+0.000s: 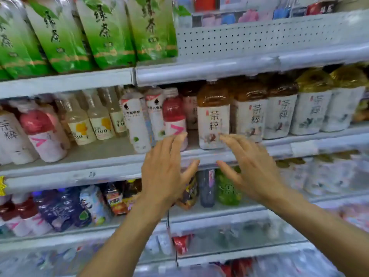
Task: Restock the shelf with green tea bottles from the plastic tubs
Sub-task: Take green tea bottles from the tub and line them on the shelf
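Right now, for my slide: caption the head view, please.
Left hand and right hand, both empty, reach toward brown tea bottles; green tea bottles line the shelf above.

Top shelf [199, 70], left bay: green tea bottles [103, 33] packed side by side and leaning, with no gap between them. Top shelf, right bay: bare floor before the perforated back panel [259, 39], open from the last green bottle rightward. Middle shelf [69, 172], left: a bare strip of floor in front of the yellow-label bottles [85, 124], which are set back. Middle shelf, centre: a narrow slot between the pink drink bottle [174, 114] and the brown tea bottle [213, 116], closed at the back by another bottle. The left hand [165, 170] and right hand [251, 166], fingers spread, stand before this slot, apart from each other. Middle shelf, right: the tea bottle row [279, 112] stands shoulder to shoulder at the front edge, tops close under the rail above.
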The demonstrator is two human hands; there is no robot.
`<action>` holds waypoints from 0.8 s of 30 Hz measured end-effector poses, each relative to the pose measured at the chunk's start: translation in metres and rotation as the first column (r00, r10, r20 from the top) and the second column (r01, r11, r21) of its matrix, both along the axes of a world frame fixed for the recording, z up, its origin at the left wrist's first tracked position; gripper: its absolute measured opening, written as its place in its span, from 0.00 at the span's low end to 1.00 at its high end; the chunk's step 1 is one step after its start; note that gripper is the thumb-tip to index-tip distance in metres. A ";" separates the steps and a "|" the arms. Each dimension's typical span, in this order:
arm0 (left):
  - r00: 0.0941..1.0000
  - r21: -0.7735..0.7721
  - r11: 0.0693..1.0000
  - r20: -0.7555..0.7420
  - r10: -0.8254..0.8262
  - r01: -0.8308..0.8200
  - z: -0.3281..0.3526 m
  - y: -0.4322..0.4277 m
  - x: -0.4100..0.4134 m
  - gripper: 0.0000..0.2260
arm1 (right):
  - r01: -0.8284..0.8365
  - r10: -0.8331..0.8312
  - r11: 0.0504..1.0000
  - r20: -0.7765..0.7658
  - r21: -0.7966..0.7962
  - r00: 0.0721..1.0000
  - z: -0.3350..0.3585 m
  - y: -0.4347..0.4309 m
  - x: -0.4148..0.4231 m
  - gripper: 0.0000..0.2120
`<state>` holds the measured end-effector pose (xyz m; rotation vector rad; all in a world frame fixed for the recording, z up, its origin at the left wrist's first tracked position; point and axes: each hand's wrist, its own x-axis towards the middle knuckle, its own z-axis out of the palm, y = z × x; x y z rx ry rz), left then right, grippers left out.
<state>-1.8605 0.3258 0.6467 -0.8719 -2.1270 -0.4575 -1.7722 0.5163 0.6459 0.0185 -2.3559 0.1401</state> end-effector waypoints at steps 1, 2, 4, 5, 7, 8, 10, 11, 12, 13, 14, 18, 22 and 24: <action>1.000 -0.038 0.999 0.020 -0.008 0.009 -0.014 0.007 0.005 0.27 | 0.011 -0.011 1.000 0.043 -0.001 0.999 -0.015 0.007 0.007 0.27; 0.999 -0.072 0.997 0.046 -0.020 0.023 -0.027 0.014 0.010 0.27 | 0.021 -0.021 1.000 0.090 0.000 0.996 -0.031 0.015 0.014 0.27; 0.992 -0.111 0.992 0.114 -0.045 0.058 -0.052 0.032 0.022 0.27 | 0.051 -0.050 0.999 0.183 0.001 0.982 -0.058 0.035 0.029 0.27; 0.987 -0.123 0.990 0.153 -0.053 0.072 -0.063 0.042 0.029 0.27 | 0.066 -0.063 0.998 0.217 -0.003 0.974 -0.071 0.047 0.037 0.27; 0.970 -0.145 0.984 0.234 -0.065 0.101 -0.087 0.064 0.044 0.27 | 0.085 -0.072 0.996 0.274 -0.036 0.959 -0.098 0.074 0.054 0.26; 0.960 -0.151 0.982 0.270 -0.072 0.116 -0.100 0.076 0.051 0.27 | 0.095 -0.074 0.994 0.299 -0.058 0.951 -0.111 0.088 0.063 0.25; 0.936 -0.161 0.978 0.345 -0.069 0.131 -0.128 0.101 0.070 0.27 | 0.136 -0.093 0.986 0.360 -0.095 0.928 -0.140 0.118 0.083 0.24; 0.913 -0.159 0.978 0.404 -0.063 0.137 -0.145 0.116 0.081 0.28 | 0.160 -0.103 0.981 0.398 -0.113 0.911 -0.154 0.133 0.095 0.24; 0.876 -0.145 0.978 0.478 -0.062 0.149 -0.162 0.131 0.092 0.29 | 0.179 -0.108 0.975 0.425 -0.131 0.899 -0.169 0.148 0.107 0.24; 0.832 -0.132 0.978 0.551 -0.064 0.163 -0.180 0.147 0.104 0.30 | 0.198 -0.112 0.969 0.448 -0.149 0.887 -0.184 0.163 0.119 0.24; 0.786 -0.134 0.974 0.615 -0.062 0.181 -0.200 0.162 0.116 0.31 | 0.217 -0.111 0.961 0.478 -0.173 0.872 -0.200 0.178 0.130 0.24; 0.589 -0.123 0.971 0.808 -0.023 0.206 -0.285 0.207 0.169 0.26 | 0.324 -0.094 0.914 0.652 -0.242 0.752 -0.271 0.229 0.179 0.25; 0.328 -0.090 0.981 0.944 0.029 0.172 -0.374 0.237 0.214 0.24 | 0.458 -0.064 0.839 0.784 -0.294 0.618 -0.350 0.269 0.223 0.26; 0.200 -0.096 0.984 0.978 0.065 0.149 -0.416 0.249 0.227 0.23 | 0.528 -0.048 0.797 0.840 -0.294 0.540 -0.396 0.284 0.241 0.27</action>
